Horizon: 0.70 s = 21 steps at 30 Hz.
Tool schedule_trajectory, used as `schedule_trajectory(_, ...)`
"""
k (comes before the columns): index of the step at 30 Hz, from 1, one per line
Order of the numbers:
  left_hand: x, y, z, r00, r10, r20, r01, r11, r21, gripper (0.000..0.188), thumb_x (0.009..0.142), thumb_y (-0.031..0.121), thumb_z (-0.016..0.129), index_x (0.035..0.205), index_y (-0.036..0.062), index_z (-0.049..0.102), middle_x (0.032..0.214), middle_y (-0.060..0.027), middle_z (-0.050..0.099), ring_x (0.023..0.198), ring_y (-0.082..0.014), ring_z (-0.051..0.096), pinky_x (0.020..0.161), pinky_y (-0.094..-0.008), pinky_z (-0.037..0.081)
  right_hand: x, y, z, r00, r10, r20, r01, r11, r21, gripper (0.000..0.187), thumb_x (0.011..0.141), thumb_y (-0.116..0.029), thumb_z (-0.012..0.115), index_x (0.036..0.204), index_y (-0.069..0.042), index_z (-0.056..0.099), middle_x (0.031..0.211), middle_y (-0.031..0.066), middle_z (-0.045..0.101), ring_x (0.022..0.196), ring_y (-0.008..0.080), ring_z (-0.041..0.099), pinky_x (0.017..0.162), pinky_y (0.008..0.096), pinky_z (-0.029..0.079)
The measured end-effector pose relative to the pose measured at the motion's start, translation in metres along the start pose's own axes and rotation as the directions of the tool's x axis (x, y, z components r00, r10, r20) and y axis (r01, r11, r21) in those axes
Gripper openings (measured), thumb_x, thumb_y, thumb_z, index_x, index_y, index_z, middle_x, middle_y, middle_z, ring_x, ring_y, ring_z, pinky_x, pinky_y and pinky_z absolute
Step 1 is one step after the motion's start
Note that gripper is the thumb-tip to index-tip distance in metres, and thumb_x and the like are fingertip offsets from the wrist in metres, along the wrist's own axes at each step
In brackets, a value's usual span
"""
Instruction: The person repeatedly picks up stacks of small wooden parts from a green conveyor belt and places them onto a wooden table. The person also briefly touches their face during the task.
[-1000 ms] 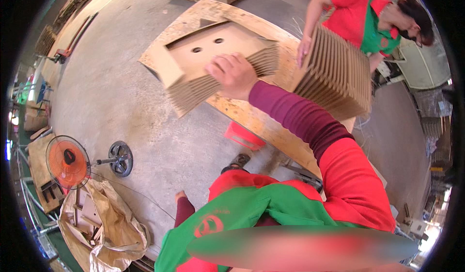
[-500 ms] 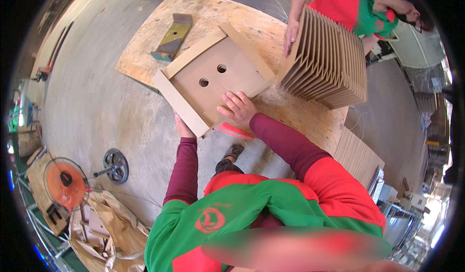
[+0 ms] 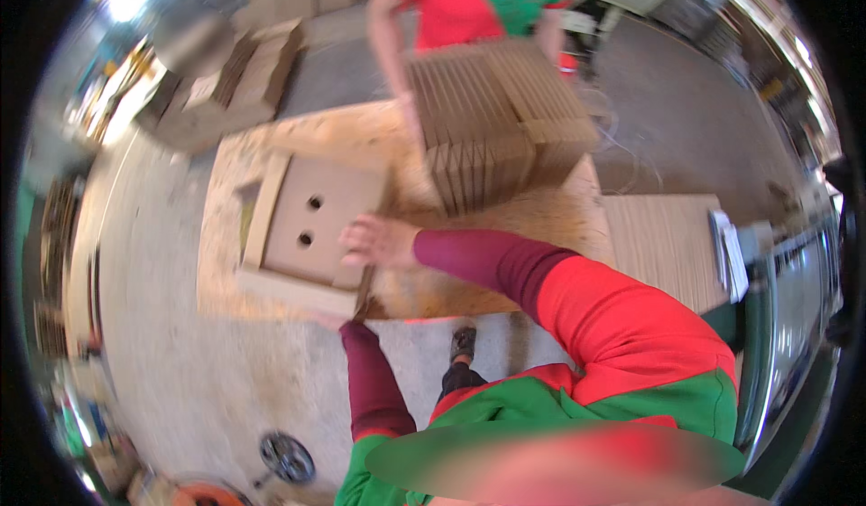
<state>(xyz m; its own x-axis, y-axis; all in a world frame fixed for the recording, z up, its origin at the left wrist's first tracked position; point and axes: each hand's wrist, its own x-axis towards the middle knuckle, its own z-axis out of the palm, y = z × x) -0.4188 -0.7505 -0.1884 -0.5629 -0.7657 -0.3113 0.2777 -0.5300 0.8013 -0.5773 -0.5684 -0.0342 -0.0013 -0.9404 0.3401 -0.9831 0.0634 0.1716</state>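
Note:
A shallow brown cardboard tray (image 3: 341,201) with folded-up sides and two round holes in its floor lies at the left of the wooden table (image 3: 424,291). My left hand (image 3: 327,319) grips its near edge from below, its fingers mostly hidden and blurred. Over the tray's right part reaches my right hand (image 3: 379,240), open, with its fingers stretched toward the tray floor. Motion blur hides whether they touch it. Beyond the tray's left side, a yellowish piece (image 3: 245,217) shows only in part.
Across the table a co-worker (image 3: 469,5) has hands on a thick bundle of folded cardboard (image 3: 505,118). Flat sheets (image 3: 667,240) are stacked at the right. More cardboard (image 3: 262,73) stands at the far left. A black wheel (image 3: 287,458) is on the floor.
My view has swung round. The tray, which was tilted in my hands, now sits lower over the table's left part, covering most of the yellowish piece. The co-worker's bundle has turned.

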Motion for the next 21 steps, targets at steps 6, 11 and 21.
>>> schedule_trajectory(6, 0.001, 0.015, 0.008, 0.998, 0.065, 0.021, -0.066, 0.996, 0.052, 0.061, 0.095, 0.050, 0.032, 0.138, 0.0074, 0.035, 0.140, -0.0137, 0.040, 0.126, -0.0275, 0.043, 0.105, -0.0450, 0.034, -0.001, -0.029, -0.075, 0.973, 0.109, -0.203, -0.089, 0.991, 0.104, 0.050, 0.081, -0.020, 0.052, 0.131, -0.019, 0.045, 0.143, 0.0097, 0.036, 0.136, 0.0263, 0.027, 0.109, 0.0571, 0.015)
schedule_trajectory(11, -0.001, 0.050, 0.031, 0.977, 0.209, 0.031, -0.210, 0.977, 0.033, 0.062, 0.094, 0.053, 0.033, 0.138, 0.0083, 0.037, 0.140, -0.0135, 0.041, 0.126, -0.0273, 0.043, 0.105, -0.0450, 0.034, -0.064, -0.088, -0.132, 0.903, 0.279, -0.327, -0.166, 0.928, 0.334, 0.045, 0.077, -0.017, 0.058, 0.122, -0.015, 0.053, 0.139, 0.0126, 0.040, 0.131, 0.0276, 0.036, 0.107, 0.0506, 0.026)
schedule_trajectory(21, -0.087, 0.022, -0.017, 0.696, 0.705, -0.139, -0.414, 0.551, 0.724, 0.044, 0.099, 0.034, 0.039, 0.122, -0.0010, 0.053, 0.120, -0.0231, 0.056, 0.110, -0.0323, 0.055, 0.093, -0.0407, 0.043, -0.394, -0.291, -0.207, 0.267, 0.946, -0.182, -0.896, 0.314, 0.315, 0.030, 0.074, -0.010, 0.063, 0.103, -0.006, 0.061, 0.121, 0.0176, 0.054, 0.107, 0.0348, 0.055, 0.089, 0.0415, 0.047)
